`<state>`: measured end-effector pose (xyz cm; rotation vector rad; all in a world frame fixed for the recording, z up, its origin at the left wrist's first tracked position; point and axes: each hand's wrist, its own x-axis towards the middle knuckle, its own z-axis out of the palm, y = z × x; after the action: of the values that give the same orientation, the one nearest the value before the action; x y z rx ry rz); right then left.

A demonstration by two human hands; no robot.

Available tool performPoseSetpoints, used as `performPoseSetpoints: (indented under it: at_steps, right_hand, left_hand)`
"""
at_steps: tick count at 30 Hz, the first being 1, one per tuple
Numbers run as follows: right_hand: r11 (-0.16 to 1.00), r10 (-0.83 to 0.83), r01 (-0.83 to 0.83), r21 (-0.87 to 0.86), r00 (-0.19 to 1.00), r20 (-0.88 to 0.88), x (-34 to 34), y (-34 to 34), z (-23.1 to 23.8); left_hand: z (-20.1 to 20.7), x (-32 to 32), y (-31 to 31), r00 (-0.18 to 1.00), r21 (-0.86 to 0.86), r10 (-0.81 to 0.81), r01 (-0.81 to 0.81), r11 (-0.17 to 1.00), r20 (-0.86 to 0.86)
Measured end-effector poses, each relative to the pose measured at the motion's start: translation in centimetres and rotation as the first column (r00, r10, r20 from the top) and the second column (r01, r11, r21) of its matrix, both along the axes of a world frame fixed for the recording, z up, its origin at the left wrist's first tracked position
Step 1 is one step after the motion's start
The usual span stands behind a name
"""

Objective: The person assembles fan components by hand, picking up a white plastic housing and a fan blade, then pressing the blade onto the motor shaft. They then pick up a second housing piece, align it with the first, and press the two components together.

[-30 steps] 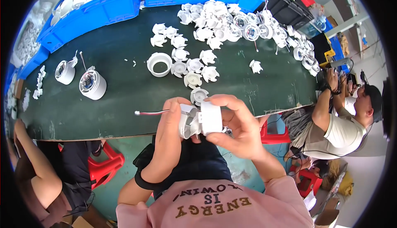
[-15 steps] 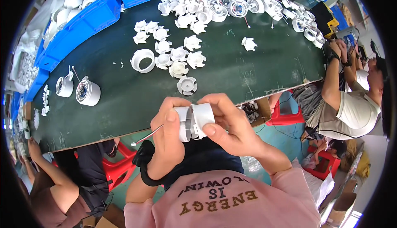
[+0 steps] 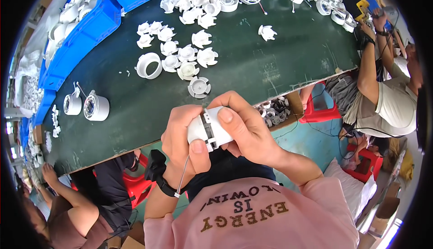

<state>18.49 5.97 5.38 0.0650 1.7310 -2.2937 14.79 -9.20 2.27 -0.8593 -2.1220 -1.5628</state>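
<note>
Above my lap, near the table's front edge, both hands hold two white round plastic housing parts together. My left hand (image 3: 184, 138) is closed on the left housing part (image 3: 195, 131), its thumb on the lower side. A thin cable (image 3: 184, 176) hangs from that part past my wrist. My right hand (image 3: 248, 131) wraps the right housing part (image 3: 218, 130), thumb pressed on top. A narrow gap with tabs and slots shows between the parts; what is inside is hidden. Just beyond my hands lies a white fan wheel (image 3: 199, 88).
Several more fan wheels (image 3: 187, 54), a white ring (image 3: 149, 65) and two assembled housings (image 3: 96, 106) lie on the green table (image 3: 239, 68). Blue bins (image 3: 81, 46) line the left. People sit at both sides, and a carton of parts (image 3: 291, 109) stands below the edge.
The two housing parts have come closer together and are turned. My right thumb has moved onto the top, and the cable now hangs downward. The view has shifted slightly.
</note>
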Motion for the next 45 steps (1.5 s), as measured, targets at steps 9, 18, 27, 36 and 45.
performPoseSetpoints:
  at_steps: [9, 18, 27, 36, 45]
  right_hand:
    - [0.921, 0.008, 0.108, 0.374, 0.955, -0.297, 0.3, -0.7, -0.5]
    - [0.868, 0.122, 0.098, 0.487, 0.908, -0.401, -0.1, -1.3, 0.8]
    - [0.964, -0.195, 0.25, 0.09, 0.895, -0.402, -2.1, -0.5, -1.0]
    - [0.909, -0.297, 0.393, 0.142, 0.846, -0.442, -3.9, 1.6, -4.9]
    - [0.914, -0.164, 0.324, 0.245, 0.847, -0.506, -4.0, 1.8, -4.2]
  left_hand:
    - [-0.9, -0.1, -0.6, 0.992, -0.009, -0.055, 0.054, 0.998, -0.111]
    - [1.3, -0.8, -0.8, 0.982, -0.001, -0.094, 0.096, 0.995, -0.166]
    - [5.8, -2.7, -0.2, 0.941, -0.284, -0.217, 0.289, 0.914, 0.26]
    - [8.1, -27.5, -17.6, 0.554, -0.462, 0.79, -0.791, 0.402, -0.263]
    - [8.7, -33.2, -17.6, 0.347, -0.739, 0.925, -0.662, 0.127, -0.152]
